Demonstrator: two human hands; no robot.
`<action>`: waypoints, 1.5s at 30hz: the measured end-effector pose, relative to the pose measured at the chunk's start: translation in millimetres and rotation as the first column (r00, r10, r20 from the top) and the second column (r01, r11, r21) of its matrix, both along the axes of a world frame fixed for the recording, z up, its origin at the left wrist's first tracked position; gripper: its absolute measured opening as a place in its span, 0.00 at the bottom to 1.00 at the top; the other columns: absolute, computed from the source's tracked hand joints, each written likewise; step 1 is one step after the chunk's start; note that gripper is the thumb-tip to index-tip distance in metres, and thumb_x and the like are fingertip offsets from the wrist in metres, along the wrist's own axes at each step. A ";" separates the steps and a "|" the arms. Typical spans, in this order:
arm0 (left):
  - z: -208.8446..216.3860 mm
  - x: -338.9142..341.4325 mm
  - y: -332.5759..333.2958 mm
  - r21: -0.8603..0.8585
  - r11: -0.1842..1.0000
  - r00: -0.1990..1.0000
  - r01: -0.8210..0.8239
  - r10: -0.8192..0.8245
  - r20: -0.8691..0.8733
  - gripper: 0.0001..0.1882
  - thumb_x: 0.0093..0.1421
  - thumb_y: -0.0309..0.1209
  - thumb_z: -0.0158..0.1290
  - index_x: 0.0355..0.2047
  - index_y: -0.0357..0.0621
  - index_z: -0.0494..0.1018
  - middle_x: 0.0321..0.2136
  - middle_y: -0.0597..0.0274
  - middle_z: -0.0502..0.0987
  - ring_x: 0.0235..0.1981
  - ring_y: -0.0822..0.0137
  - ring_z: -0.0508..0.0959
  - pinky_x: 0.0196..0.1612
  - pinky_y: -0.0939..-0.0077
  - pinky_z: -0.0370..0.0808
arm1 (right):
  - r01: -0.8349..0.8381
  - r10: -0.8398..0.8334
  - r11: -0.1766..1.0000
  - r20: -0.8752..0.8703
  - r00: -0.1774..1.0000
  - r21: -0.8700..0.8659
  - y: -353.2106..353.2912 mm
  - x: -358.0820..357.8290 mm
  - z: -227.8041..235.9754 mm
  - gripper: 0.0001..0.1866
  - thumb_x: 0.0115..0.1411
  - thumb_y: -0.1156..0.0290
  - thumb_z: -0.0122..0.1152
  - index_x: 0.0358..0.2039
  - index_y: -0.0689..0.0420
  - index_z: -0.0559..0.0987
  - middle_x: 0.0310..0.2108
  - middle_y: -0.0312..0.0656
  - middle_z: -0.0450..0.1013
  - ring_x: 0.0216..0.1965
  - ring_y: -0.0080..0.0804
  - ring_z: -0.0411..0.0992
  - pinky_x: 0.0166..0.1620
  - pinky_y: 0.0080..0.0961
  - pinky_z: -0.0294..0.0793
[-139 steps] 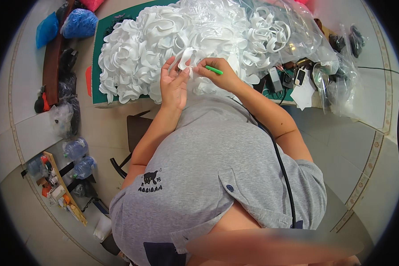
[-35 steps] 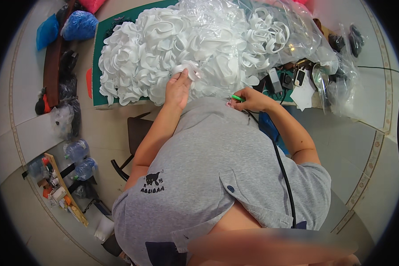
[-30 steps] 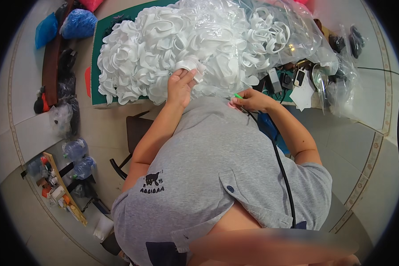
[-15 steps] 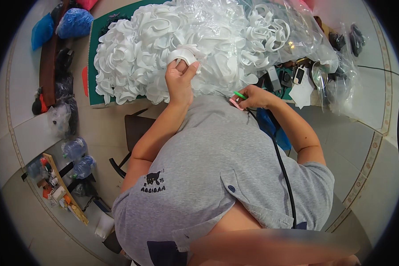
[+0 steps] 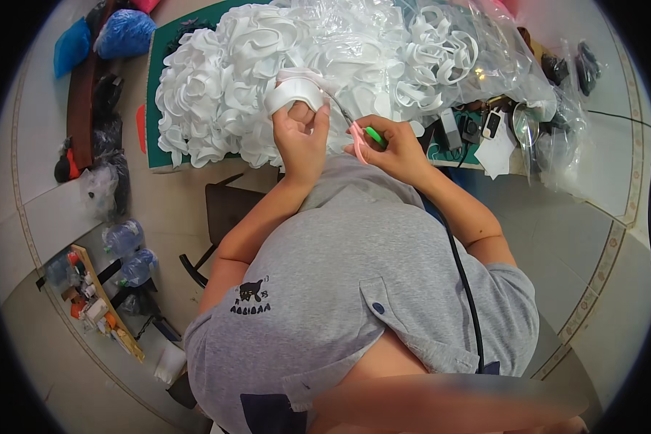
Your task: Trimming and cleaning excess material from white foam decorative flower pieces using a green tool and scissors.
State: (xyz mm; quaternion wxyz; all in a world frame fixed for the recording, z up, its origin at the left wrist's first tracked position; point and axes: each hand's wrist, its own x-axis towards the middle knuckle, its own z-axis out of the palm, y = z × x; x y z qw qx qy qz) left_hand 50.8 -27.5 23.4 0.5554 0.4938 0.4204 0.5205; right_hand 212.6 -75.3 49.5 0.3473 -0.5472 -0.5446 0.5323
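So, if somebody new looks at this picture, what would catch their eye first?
Probably the big white heap covering much of the green table, at the top. Next, at its near side, the left grip holds a white band, while the right grip holds scissors showing pink and green. At upper left, two blue bags also stand out.

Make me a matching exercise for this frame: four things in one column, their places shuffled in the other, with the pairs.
1. pink-handled scissors
2. looped white band
3. green tabletop
4. blue-tinted bottles

A. beneath the pile of white pieces
B. in the grip of the right hand
C. far to the left, away from both hands
D. held by the left hand

Pairs: 1-B, 2-D, 3-A, 4-C
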 end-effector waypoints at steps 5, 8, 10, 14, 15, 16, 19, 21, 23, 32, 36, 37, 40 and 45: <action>-2.4 0.4 -2.6 0.061 0.998 0.999 -0.019 0.020 -0.027 0.31 0.55 0.14 0.48 0.57 0.31 0.48 0.45 0.48 0.70 0.44 0.65 0.75 0.43 0.78 0.73 | 0.002 -0.003 0.999 0.032 0.999 0.042 1.3 -4.9 -6.2 0.13 0.52 0.73 0.65 0.36 0.64 0.76 0.20 0.27 0.67 0.23 0.08 0.60 0.26 0.08 0.61; -0.7 2.0 -2.9 0.087 0.995 0.999 -0.041 0.042 -0.010 0.32 0.55 0.14 0.47 0.58 0.31 0.47 0.45 0.48 0.70 0.44 0.65 0.75 0.42 0.79 0.73 | 0.011 -0.011 0.999 0.009 1.000 0.032 0.9 -6.9 -7.6 0.12 0.52 0.73 0.65 0.36 0.64 0.76 0.20 0.27 0.67 0.23 0.08 0.60 0.26 0.08 0.61; -0.6 1.6 -3.4 0.096 0.994 0.999 -0.052 0.052 0.001 0.32 0.55 0.14 0.47 0.58 0.31 0.46 0.46 0.48 0.70 0.43 0.65 0.75 0.41 0.80 0.72 | 0.037 -0.035 0.998 -0.049 0.998 0.049 -0.7 -9.0 -9.9 0.11 0.52 0.74 0.64 0.36 0.64 0.76 0.20 0.27 0.67 0.23 0.08 0.60 0.26 0.09 0.61; -1.3 0.3 -5.9 0.070 0.996 0.999 -0.052 0.052 -0.004 0.35 0.55 0.13 0.47 0.59 0.33 0.44 0.47 0.46 0.69 0.42 0.65 0.75 0.40 0.80 0.72 | 0.013 -0.012 1.000 -0.058 0.998 0.024 -1.4 -12.4 -5.0 0.11 0.53 0.74 0.64 0.36 0.63 0.76 0.19 0.27 0.67 0.23 0.09 0.60 0.26 0.09 0.61; 0.2 0.4 -6.6 0.076 0.996 0.999 -0.049 0.049 0.007 0.36 0.54 0.13 0.48 0.60 0.33 0.43 0.47 0.46 0.68 0.42 0.65 0.75 0.39 0.80 0.72 | 0.020 -0.019 1.000 -0.076 0.997 0.009 -1.6 -13.4 -9.3 0.11 0.53 0.74 0.64 0.36 0.63 0.76 0.19 0.27 0.67 0.22 0.09 0.60 0.26 0.09 0.61; 1.9 0.2 -7.0 0.076 0.996 0.999 -0.049 0.049 0.008 0.36 0.54 0.13 0.48 0.60 0.33 0.43 0.47 0.46 0.68 0.42 0.65 0.75 0.39 0.80 0.72 | 0.026 -0.026 1.000 -0.094 0.995 -0.005 -1.6 -14.0 -11.8 0.11 0.53 0.74 0.63 0.36 0.63 0.76 0.19 0.27 0.66 0.22 0.09 0.60 0.26 0.09 0.61; 3.5 -0.3 -7.0 0.053 0.998 0.999 -0.028 0.029 -0.014 0.36 0.54 0.13 0.47 0.60 0.33 0.41 0.50 0.45 0.66 0.44 0.64 0.74 0.41 0.79 0.72 | -0.008 0.007 1.000 -0.098 0.995 -0.009 -0.9 -14.5 -5.5 0.11 0.54 0.74 0.63 0.37 0.63 0.76 0.19 0.28 0.67 0.22 0.09 0.61 0.27 0.09 0.62; -1.2 0.2 -5.4 0.121 0.990 0.997 -0.071 0.071 0.011 0.37 0.54 0.12 0.47 0.60 0.33 0.41 0.52 0.44 0.63 0.45 0.63 0.73 0.42 0.78 0.72 | -0.011 0.008 1.000 -0.121 0.993 -0.021 -1.6 -16.0 -2.4 0.11 0.54 0.74 0.62 0.37 0.63 0.76 0.19 0.28 0.67 0.23 0.09 0.62 0.27 0.09 0.62; -2.4 -1.0 -5.6 0.134 0.988 0.997 -0.072 0.070 0.014 0.37 0.54 0.12 0.47 0.60 0.33 0.41 0.53 0.44 0.62 0.45 0.63 0.73 0.43 0.77 0.72 | -0.011 0.006 0.999 -0.144 0.990 -0.035 -1.4 -15.9 -1.0 0.11 0.54 0.74 0.62 0.38 0.63 0.76 0.19 0.29 0.68 0.23 0.10 0.63 0.27 0.09 0.63; -9.5 -4.7 -6.6 0.142 0.988 0.998 -0.066 0.066 0.001 0.37 0.54 0.12 0.48 0.61 0.34 0.42 0.49 0.48 0.65 0.45 0.63 0.73 0.43 0.75 0.72 | -0.037 0.031 0.999 -0.133 0.991 -0.037 1.9 -17.3 -5.2 0.11 0.55 0.75 0.62 0.38 0.64 0.76 0.21 0.30 0.69 0.24 0.10 0.64 0.29 0.09 0.64; -10.3 -3.9 -6.0 0.141 0.987 0.997 -0.071 0.066 0.038 0.36 0.54 0.13 0.48 0.60 0.33 0.43 0.49 0.48 0.66 0.45 0.63 0.73 0.43 0.75 0.72 | -0.024 0.023 1.000 -0.099 0.995 -0.016 2.1 -18.2 -8.4 0.11 0.55 0.76 0.61 0.39 0.64 0.75 0.22 0.31 0.69 0.25 0.11 0.64 0.30 0.10 0.65; -10.1 -4.1 -5.9 0.141 0.988 0.997 -0.069 0.065 0.037 0.36 0.54 0.13 0.48 0.60 0.33 0.43 0.49 0.48 0.66 0.45 0.63 0.73 0.43 0.75 0.72 | -0.021 0.019 1.000 -0.092 0.996 -0.021 2.2 -18.4 -8.5 0.11 0.55 0.76 0.61 0.39 0.64 0.75 0.22 0.31 0.69 0.25 0.11 0.64 0.30 0.10 0.65; -8.8 -7.1 -5.5 0.128 0.991 0.999 -0.036 0.032 0.034 0.35 0.55 0.13 0.47 0.60 0.32 0.43 0.49 0.47 0.66 0.46 0.63 0.73 0.44 0.76 0.72 | -0.029 0.023 0.999 -0.134 0.991 -0.043 2.9 -17.9 -8.0 0.11 0.55 0.76 0.61 0.39 0.64 0.75 0.22 0.31 0.69 0.25 0.11 0.64 0.30 0.10 0.65; -6.7 -7.4 -5.4 0.075 0.997 0.999 0.003 -0.006 0.039 0.33 0.55 0.14 0.47 0.59 0.32 0.46 0.51 0.47 0.66 0.49 0.63 0.71 0.47 0.75 0.71 | -0.033 0.025 0.998 -0.158 0.987 -0.046 3.8 -17.1 -7.4 0.12 0.55 0.75 0.62 0.39 0.65 0.75 0.22 0.31 0.69 0.25 0.11 0.64 0.29 0.10 0.65</action>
